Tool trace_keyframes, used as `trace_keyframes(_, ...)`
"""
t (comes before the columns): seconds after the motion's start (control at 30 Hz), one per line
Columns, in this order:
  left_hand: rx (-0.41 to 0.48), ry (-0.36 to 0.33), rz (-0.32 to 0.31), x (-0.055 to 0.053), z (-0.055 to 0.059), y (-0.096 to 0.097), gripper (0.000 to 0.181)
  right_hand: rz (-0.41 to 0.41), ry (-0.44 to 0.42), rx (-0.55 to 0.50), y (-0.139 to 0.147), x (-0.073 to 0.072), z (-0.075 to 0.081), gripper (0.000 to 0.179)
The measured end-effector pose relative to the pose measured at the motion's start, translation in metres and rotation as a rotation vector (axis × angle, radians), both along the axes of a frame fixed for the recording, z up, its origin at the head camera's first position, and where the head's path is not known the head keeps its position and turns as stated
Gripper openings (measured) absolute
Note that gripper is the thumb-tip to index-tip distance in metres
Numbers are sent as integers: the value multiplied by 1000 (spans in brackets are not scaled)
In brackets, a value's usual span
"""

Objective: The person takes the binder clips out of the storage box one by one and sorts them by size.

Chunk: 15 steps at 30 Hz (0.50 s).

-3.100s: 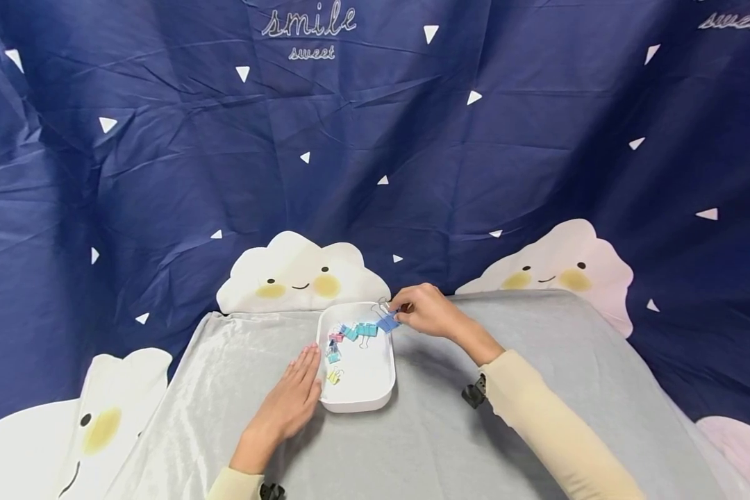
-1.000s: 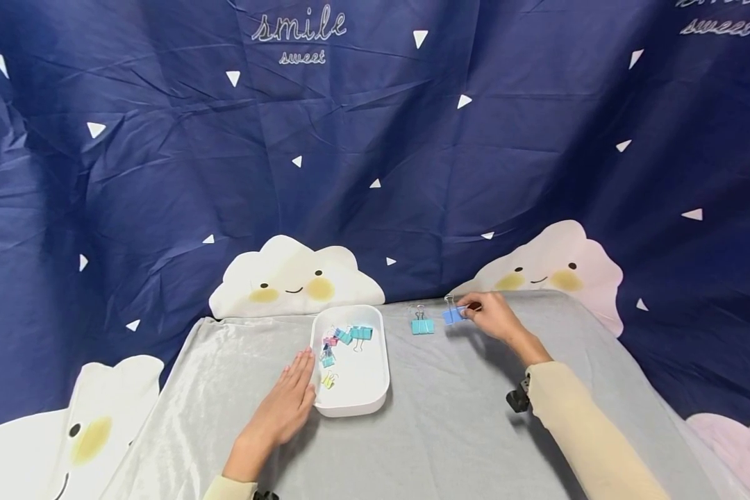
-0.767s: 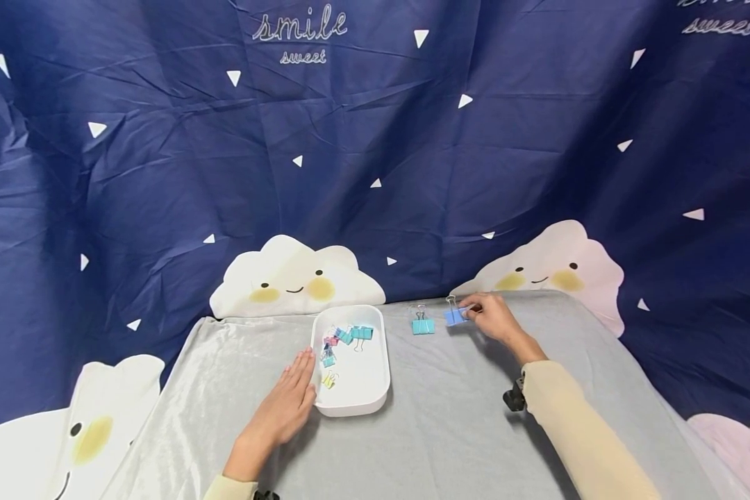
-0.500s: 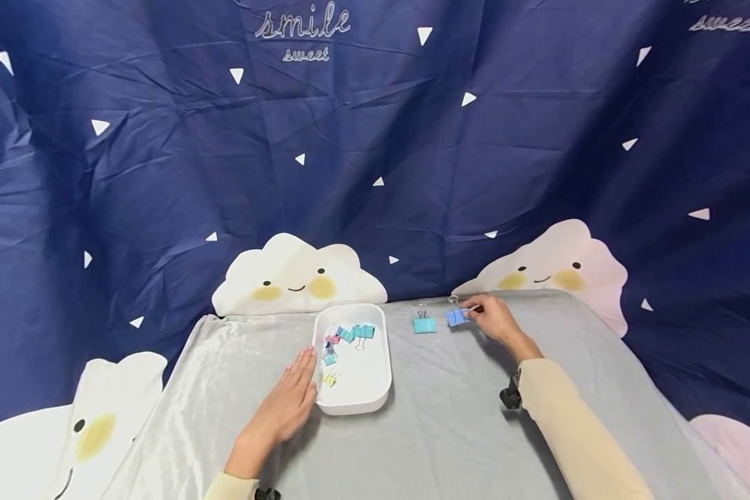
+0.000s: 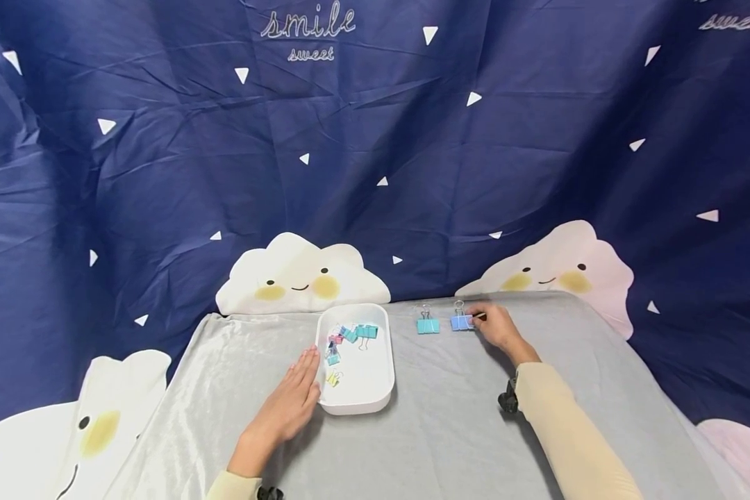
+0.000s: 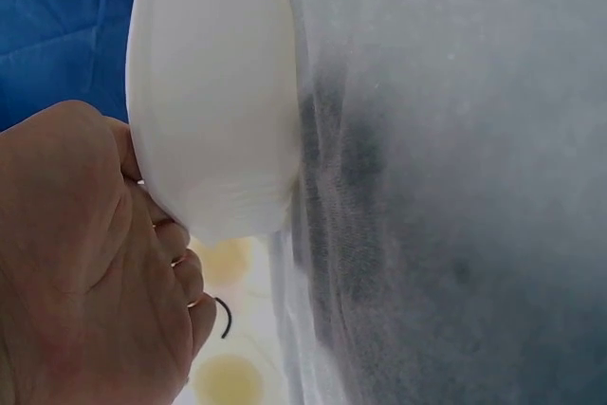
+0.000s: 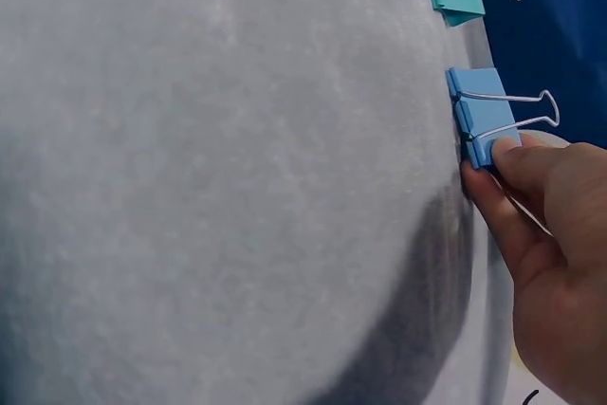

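Between thumb and fingers, my right hand (image 5: 498, 328) pinches one end of a blue binder clip (image 5: 460, 322) at the far side of the table. In the right wrist view the blue clip (image 7: 486, 113) has its wire handles pointing toward the dark backdrop. Left of it stands a teal binder clip (image 5: 428, 326), apart from it. My left hand (image 5: 287, 399) lies with straight fingers against the left rim of a white tray (image 5: 365, 401); the left wrist view shows the fingers touching the tray's outer wall (image 6: 218, 92).
Several small clips lie in the tray, among them a teal one (image 5: 367, 331), a pink one (image 5: 335, 339) and a yellow one (image 5: 333, 378). Grey cloth (image 5: 437, 430) covers the table. A dark blue curtain (image 5: 375, 139) hangs just behind the far edge.
About three seconds ago my right hand held the blue binder clip over the tray's far right corner; it is now on the table beside the teal clip. The left hand stays at the tray.
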<state>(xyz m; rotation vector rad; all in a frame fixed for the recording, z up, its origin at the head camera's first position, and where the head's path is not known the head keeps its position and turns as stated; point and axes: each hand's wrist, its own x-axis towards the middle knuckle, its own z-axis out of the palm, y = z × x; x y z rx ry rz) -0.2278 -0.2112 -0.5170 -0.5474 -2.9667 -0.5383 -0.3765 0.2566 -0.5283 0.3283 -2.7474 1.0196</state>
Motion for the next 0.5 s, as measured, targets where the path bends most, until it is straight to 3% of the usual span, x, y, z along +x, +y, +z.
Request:
trace_keyframes(0.27, 6, -11, 8, -1, 2, 1, 59, -40, 44, 59, -4, -6, -5, 21)
trace_keyframes(0.5, -4, -14, 8, 0, 2, 1, 59, -61, -5, 70, -5, -8, -10, 23)
